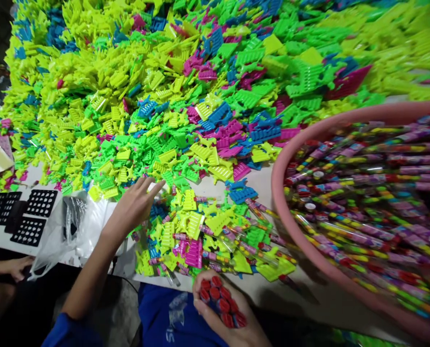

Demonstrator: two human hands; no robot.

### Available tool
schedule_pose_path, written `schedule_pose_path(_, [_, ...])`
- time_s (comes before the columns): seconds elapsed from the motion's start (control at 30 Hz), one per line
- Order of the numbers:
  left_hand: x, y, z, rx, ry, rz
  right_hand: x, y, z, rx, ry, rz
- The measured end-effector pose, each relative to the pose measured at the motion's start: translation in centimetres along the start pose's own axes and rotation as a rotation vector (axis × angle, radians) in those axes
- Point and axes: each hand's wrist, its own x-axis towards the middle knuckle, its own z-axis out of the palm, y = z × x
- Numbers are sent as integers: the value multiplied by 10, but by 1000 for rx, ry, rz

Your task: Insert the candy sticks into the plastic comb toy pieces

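My right hand [232,318] is wrapped round a bundle of red-capped tubes [219,302], seen end-on low in the view; their bodies are hidden by the hand. My left hand [137,202] reaches over the near edge of the pile with fingers stretched out, and nothing shows in it. Beside it, several yellow, green, blue and pink plastic comb-like toys [194,224] lie at the front of the table, mixed with slim clear candy tubes [232,241]. Whether the left fingertips touch the toys I cannot tell.
A large heap of the same bright toys [128,86] covers the table's far side. At the right stands a pink basin [280,193] full of candy tubes. Clear plastic bags [88,226] and black perforated trays [29,231] lie left. Another person's hand [18,267] shows at far left.
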Motion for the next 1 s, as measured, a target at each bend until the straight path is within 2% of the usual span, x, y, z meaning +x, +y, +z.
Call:
schedule_pose_path(0.2, [61, -32, 12, 54, -107, 267, -2, -6, 3, 10, -41, -56])
schedule_pose_path(0.27, [74, -40, 14, 66, -118, 332, -1, -4, 3, 16, -28, -63])
schedule_pose_path(0.37, [80, -49, 16, 75, -102, 399, -1, 1, 4, 20, -23, -76])
schedule_pose_path(0.5, [75, -59, 17, 57, -40, 417, 1, 8, 4, 19, -16, -112])
schedule_pose_path(0.63, [66, -70, 18, 1, 58, 348, 3, 7, 4, 34, 29, -159])
schedule_pose_path(0.73, [55, -70, 17, -59, 110, 317, 5, -1, 2, 9, 35, -181])
schedule_pose_path(0.83, [38, -61, 14, -86, 133, 325, 7, -19, -7, -102, 38, -284])
schedule_pose_path(0.93, [16, -50, 9, -37, 144, 350, 14, -52, -26, -261, 41, -542])
schedule_pose_path(1.0, [-1, -43, 4, 31, 143, 372, 29, -77, -39, -363, 154, -682])
